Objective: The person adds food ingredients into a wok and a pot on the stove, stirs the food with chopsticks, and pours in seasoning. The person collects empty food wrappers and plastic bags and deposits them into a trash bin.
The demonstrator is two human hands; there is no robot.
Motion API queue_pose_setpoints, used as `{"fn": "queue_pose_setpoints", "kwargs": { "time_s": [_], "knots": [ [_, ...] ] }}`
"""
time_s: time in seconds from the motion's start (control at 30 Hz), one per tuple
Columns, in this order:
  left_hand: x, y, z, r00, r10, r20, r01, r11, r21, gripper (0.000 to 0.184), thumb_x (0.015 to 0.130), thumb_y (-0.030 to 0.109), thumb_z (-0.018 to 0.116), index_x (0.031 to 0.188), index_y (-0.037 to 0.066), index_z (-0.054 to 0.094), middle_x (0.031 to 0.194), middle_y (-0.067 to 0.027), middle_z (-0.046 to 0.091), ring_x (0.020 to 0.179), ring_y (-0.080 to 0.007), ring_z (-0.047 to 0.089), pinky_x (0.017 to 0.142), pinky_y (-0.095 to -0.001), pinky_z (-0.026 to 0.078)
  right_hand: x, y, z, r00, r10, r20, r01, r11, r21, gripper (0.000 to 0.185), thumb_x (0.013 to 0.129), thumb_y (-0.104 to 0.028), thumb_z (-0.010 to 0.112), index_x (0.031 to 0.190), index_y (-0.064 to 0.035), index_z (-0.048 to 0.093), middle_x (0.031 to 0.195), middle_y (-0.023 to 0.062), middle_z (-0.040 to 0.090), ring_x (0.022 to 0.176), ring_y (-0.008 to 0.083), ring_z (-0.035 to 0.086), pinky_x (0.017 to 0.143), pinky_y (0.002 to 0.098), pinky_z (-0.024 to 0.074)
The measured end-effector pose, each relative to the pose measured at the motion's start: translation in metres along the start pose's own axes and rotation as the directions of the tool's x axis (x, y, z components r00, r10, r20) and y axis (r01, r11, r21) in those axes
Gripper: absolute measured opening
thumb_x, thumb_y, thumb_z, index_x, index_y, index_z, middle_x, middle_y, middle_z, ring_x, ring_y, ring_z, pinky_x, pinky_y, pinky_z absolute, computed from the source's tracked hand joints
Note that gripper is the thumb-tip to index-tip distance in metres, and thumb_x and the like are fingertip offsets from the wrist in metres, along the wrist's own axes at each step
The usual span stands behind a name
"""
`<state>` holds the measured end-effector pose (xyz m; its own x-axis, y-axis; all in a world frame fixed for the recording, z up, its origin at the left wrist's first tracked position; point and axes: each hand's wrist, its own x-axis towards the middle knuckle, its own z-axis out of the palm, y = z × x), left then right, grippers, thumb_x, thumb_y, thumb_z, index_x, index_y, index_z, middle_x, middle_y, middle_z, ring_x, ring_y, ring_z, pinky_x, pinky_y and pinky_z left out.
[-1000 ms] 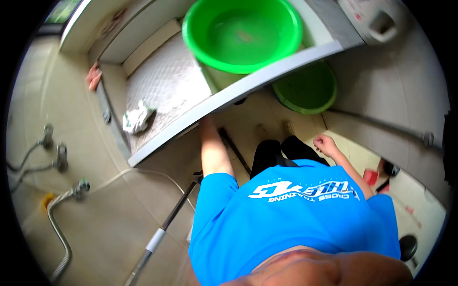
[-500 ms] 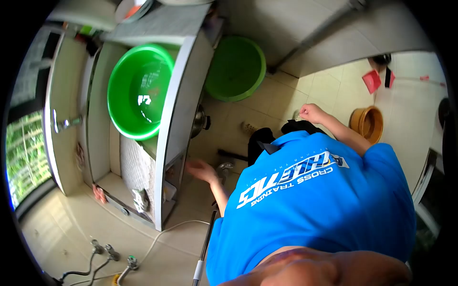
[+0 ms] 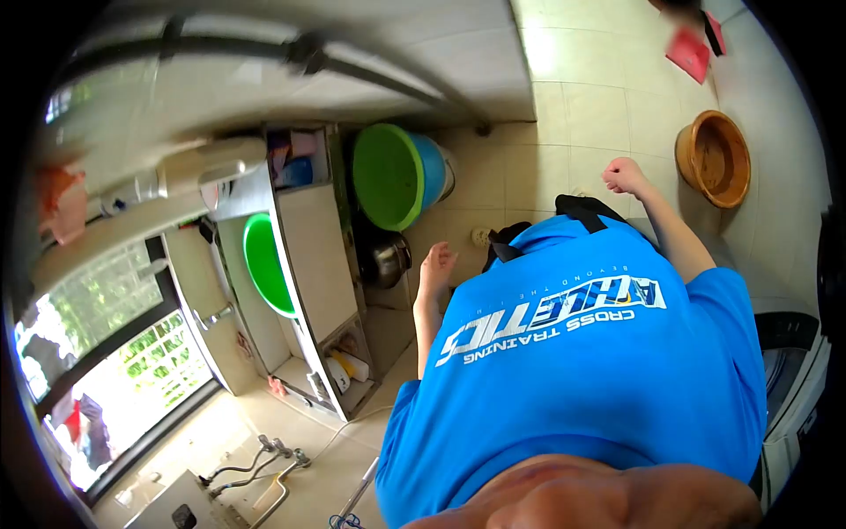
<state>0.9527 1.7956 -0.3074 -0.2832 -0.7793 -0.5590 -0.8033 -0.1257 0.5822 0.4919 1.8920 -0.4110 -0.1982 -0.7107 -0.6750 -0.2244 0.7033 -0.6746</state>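
Note:
My left hand (image 3: 437, 266) is raised beside the blue shirt (image 3: 564, 361), its fingers loosely bent and apart, holding nothing. Nearest to it on that side is a shiny metal pot (image 3: 388, 260) by the cabinet, with a gap between them. Out in front on the right, my right hand (image 3: 625, 176) has its fingers curled in, and nothing shows in it. Beyond that hand a brown basin (image 3: 736, 159) is on the floor. A bright green basin (image 3: 264, 264) sits in the counter at left, partly hidden by the counter's side.
A green and blue tub (image 3: 388, 176) stands beside the cabinet (image 3: 313, 256). A red dustpan (image 3: 687, 55) lies at the far right. At lower left are water taps (image 3: 280, 448) with hoses; a white appliance (image 3: 797, 379) stands at right. A pipe (image 3: 388, 84) crosses the upper left.
The view has swung, showing more window and wall at left and less of the green basin. My left hand has come up and away from the counter's side; my right stays curled.

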Motion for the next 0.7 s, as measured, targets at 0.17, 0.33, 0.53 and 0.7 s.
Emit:
{"fn": "queue_pose_setpoints", "kwargs": {
  "time_s": [0.17,0.33,0.53,0.7],
  "knots": [
    [0.043,0.023,0.041,0.988,0.031,0.148,-0.044,0.996,0.084,0.037,0.077,0.019,0.062,0.109,0.003,0.052,0.090,-0.0125,0.061,0.082,-0.0213,0.060,0.073,-0.0316,0.048,-0.008,0.039,-0.075,0.970,0.219,-0.106,-0.145,0.871,0.468,0.042,0.078,-0.045,0.058,0.062,-0.0059,0.055,0.055,0.0029,0.054,0.045,0.0103,0.051,0.041,0.0233,0.0423],
    [0.083,0.045,0.051,0.929,-0.006,0.370,-0.031,0.995,0.095,0.036,0.078,0.020,0.062,0.109,0.003,0.053,0.090,-0.0123,0.062,0.082,-0.0211,0.060,0.072,-0.0316,0.048,-0.016,0.050,-0.094,0.921,0.369,-0.126,-0.211,0.744,0.634,0.051,0.076,-0.058,0.052,0.082,-0.0081,0.057,0.076,0.0010,0.056,0.058,0.0094,0.053,0.048,0.0226,0.0445],
    [0.152,0.087,0.065,0.851,-0.172,0.496,0.048,0.966,0.252,0.036,0.078,0.020,0.061,0.109,0.003,0.053,0.090,-0.0117,0.062,0.081,-0.0204,0.060,0.072,-0.0310,0.048,0.000,0.074,-0.120,0.911,0.412,-0.024,-0.322,0.746,0.583,0.048,0.076,-0.053,0.055,0.088,-0.0070,0.056,0.080,0.0018,0.056,0.064,0.0124,0.053,0.054,0.0265,0.0453],
    [0.249,0.153,0.094,0.848,-0.176,0.500,0.045,0.964,0.263,0.036,0.079,0.020,0.061,0.109,0.003,0.053,0.090,-0.0111,0.062,0.081,-0.0198,0.060,0.071,-0.0305,0.048,0.044,0.104,-0.177,0.904,0.415,-0.098,-0.364,0.871,0.330,0.042,0.072,-0.045,0.063,0.074,-0.0040,0.057,0.064,0.0067,0.054,0.059,0.0157,0.053,0.051,0.0289,0.0453]
  ]
}}
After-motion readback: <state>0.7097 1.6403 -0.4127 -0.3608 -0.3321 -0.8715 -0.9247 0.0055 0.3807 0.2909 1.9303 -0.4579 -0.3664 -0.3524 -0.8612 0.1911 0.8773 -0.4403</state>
